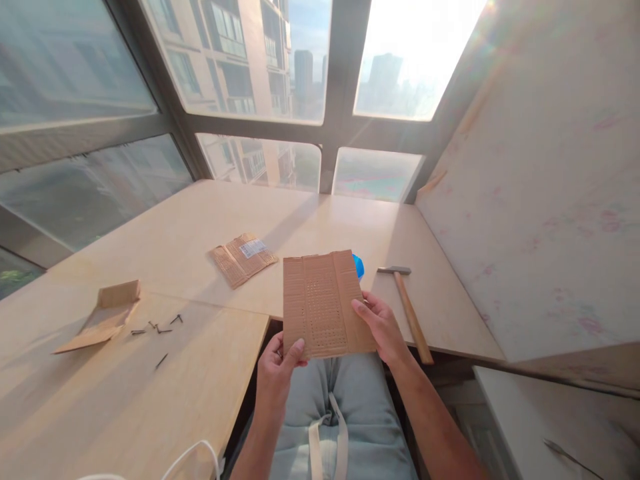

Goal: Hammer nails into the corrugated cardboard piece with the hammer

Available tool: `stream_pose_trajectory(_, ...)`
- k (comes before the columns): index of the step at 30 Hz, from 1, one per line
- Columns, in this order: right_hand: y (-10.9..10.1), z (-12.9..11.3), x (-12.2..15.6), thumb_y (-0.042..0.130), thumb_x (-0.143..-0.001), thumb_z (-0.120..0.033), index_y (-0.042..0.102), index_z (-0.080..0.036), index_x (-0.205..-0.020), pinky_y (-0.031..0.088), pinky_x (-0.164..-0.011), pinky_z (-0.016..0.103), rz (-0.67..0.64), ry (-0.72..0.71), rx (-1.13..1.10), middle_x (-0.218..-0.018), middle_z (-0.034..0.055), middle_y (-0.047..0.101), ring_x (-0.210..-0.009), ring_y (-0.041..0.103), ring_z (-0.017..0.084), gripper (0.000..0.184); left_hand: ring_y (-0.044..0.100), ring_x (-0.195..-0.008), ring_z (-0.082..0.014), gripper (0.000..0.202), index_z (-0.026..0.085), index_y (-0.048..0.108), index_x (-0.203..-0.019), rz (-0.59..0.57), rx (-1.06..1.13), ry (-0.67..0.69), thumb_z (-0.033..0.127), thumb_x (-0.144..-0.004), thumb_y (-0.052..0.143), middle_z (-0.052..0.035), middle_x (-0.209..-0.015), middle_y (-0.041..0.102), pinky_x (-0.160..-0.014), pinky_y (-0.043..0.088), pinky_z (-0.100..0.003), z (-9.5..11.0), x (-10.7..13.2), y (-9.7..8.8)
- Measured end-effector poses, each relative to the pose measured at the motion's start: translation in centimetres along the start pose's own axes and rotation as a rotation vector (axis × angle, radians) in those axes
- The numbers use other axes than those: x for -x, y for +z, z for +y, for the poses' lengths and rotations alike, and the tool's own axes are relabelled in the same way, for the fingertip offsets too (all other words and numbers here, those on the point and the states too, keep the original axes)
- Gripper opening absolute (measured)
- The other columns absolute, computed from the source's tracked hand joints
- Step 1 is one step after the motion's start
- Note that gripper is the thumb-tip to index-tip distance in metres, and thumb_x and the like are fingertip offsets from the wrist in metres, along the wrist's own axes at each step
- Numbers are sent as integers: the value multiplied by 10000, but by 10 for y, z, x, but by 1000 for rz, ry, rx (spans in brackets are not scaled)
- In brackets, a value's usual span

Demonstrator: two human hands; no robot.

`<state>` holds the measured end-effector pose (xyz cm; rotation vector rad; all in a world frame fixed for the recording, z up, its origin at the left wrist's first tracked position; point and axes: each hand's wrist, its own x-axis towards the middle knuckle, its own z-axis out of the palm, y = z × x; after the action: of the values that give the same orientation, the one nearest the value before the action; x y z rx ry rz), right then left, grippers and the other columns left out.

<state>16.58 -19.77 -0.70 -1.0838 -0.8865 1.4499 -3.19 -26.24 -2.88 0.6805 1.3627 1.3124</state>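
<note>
A piece of brown cardboard (325, 307) with rows of small punched holes is held up above my lap. My left hand (280, 357) pinches its lower left corner, thumb on the near face. On its right edge my right hand (383, 323) is closed, also with the thumb in front. Behind the cardboard a blue object (358, 267) shows only in part, so its kind is hidden. A hammer (410, 313) with a wooden handle lies just right of my right hand, its head pointing away from me.
Another holed cardboard piece (244, 259) with a white label lies farther back on the wooden table (190, 213). At the left are a folded cardboard piece (103, 317) and several loose nails (157, 328). A white cable (193, 450) crosses the near edge. Windows and a wall border the table.
</note>
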Motion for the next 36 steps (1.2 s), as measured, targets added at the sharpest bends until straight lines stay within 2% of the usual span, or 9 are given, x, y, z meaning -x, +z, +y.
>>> stream_pose_trajectory(6,-38,-17,-15,763,-714,-464,668,-206,-1083,502,-619,275,128,9,106,-935,51,767,-799,695,212,460,693,-823,-218,498,137,667,-1041,-138,-16,3,449,-668,777,-95,-959,745,-641,558,-268,14,-15,27)
stream_pose_trajectory(10,-53,-23,-29,772,-681,-449,663,-195,-1050,513,-675,296,173,-14,168,-905,55,764,-830,688,222,462,689,-849,-227,528,122,645,-1076,-219,-31,-2,454,-684,766,-116,-992,736,-634,561,-267,21,-25,46)
stream_pose_trajectory(13,-60,-21,-30,762,-686,-426,664,-190,-1031,520,-715,307,175,5,202,-880,56,763,-848,689,229,429,680,-775,-207,552,109,644,-1084,-266,-49,-47,462,-678,767,-114,-961,731,-605,563,-267,17,-28,49)
stream_pose_trajectory(17,-64,-15,-23,728,-730,-430,638,-204,-1091,529,-629,290,146,138,210,-945,61,756,-858,695,233,435,650,-626,-163,550,99,645,-1050,-239,-23,-138,494,-683,754,-79,-822,718,-561,561,-265,7,-26,43)
stream_pose_trajectory(20,-63,-14,-20,715,-749,-434,611,-217,-1126,527,-589,276,114,194,206,-970,57,752,-861,698,231,447,639,-587,-150,540,98,627,-1048,-214,35,-169,491,-698,746,-66,-773,704,-543,563,-261,6,-25,40)
stream_pose_trajectory(24,-63,-14,-27,722,-747,-427,619,-219,-1118,526,-627,276,115,186,230,-968,54,756,-898,692,231,438,671,-661,-173,555,112,600,-1117,-209,58,-175,424,-690,771,-89,-882,718,-539,568,-259,12,-30,43)
stream_pose_trajectory(30,-61,-15,-44,750,-715,-393,628,-188,-1112,530,-755,306,118,86,173,-929,52,765,-868,699,218,463,693,-788,-204,564,129,594,-1152,-250,49,-122,410,-697,773,-108,-997,721,-580,578,-259,16,-47,53)
stream_pose_trajectory(36,-60,-16,-51,730,-740,-401,639,-214,-1129,551,-697,320,156,109,196,-958,60,753,-865,697,223,441,686,-789,-196,550,130,595,-1163,-249,74,-109,413,-719,751,-101,-996,720,-608,591,-277,17,-60,59)
